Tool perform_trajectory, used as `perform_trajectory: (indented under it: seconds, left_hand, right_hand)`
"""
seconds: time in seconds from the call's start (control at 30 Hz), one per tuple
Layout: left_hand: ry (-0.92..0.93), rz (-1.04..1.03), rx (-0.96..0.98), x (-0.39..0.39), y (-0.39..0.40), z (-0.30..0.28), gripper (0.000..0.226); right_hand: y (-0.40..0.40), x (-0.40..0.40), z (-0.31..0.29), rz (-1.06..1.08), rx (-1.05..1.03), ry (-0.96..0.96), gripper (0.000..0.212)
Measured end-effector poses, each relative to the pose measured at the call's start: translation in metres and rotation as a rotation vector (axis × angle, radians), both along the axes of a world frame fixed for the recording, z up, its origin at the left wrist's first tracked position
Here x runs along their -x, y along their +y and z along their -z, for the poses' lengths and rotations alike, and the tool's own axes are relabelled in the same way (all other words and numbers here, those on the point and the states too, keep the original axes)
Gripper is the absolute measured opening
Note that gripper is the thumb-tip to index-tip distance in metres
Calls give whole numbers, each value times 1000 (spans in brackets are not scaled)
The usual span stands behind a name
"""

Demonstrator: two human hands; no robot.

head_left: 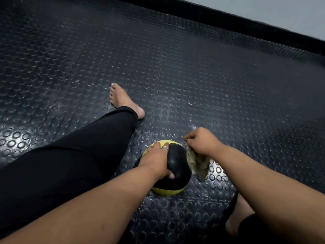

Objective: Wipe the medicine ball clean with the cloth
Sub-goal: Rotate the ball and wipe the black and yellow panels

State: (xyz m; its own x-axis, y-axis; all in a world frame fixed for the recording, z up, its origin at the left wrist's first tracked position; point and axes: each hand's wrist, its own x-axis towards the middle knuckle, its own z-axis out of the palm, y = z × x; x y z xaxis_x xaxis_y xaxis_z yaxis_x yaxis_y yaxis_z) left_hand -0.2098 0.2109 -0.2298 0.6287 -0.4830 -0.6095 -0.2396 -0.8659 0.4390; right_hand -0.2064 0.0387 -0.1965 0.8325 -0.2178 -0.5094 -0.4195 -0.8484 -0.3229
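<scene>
Two arms reach down: left hand (pixel 157 160) spread over the medicine ball (pixel 177 166), right hand (pixel 202 142) fisted, clutching the cloth (pixel 197 163).

There is one ball (pixel 173 170), one cloth (pixel 197 164), two hands, left (pixel 156 158) and right (pixel 202 140), and two bare feet (pixel 123 100).

Medicine ball (pixel 177 166) on the floor (pixel 228 103), left hand (pixel 156 161) atop, cloth (pixel 197 163) at its right
</scene>
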Motion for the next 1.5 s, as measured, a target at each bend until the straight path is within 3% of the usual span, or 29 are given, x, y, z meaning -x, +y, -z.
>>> perform_trajectory:
  seconds: [0.23, 0.5, 0.63, 0.73, 0.9, 1.03, 1.2, 1.33, 1.4, 1.5]
  left_hand:
    - [16, -31, 5, -2, 3, 3, 115]
    - [17, -36, 21, -1, 3, 1, 115]
    - [26, -31, 20, -4, 5, 2, 115]
    - [22, -42, 30, -4, 2, 3, 114]
    - [38, -111, 56, -4, 4, 8, 111]
    - [14, -107, 53, 0, 1, 8, 112]
    - [34, -133, 52, 1, 4, 9, 114]
    - [25, -112, 52, 3, 3, 7, 115]
    - [17, -101, 49, 3, 3, 7, 114]
    - [11, -94, 48, 0, 4, 6, 113]
  right_hand:
    - [26, 17, 25, 47, -72, 7, 22]
    - [8, 26, 4, -144, -43, 185, 18]
    - [2, 2, 5, 80, 37, 35, 23]
    - [17, -1, 16, 75, -20, 53, 26]
    - [34, 21, 24, -49, 67, 141, 63]
    - [31, 27, 23, 35, -57, 99, 52]
    - [42, 53, 14, -6, -111, -9, 54]
    - [29, 54, -2, -110, -108, 134, 39]
    - [17, 37, -8, -25, -106, 165, 29]
    - [14, 14, -6, 141, -87, 67, 37]
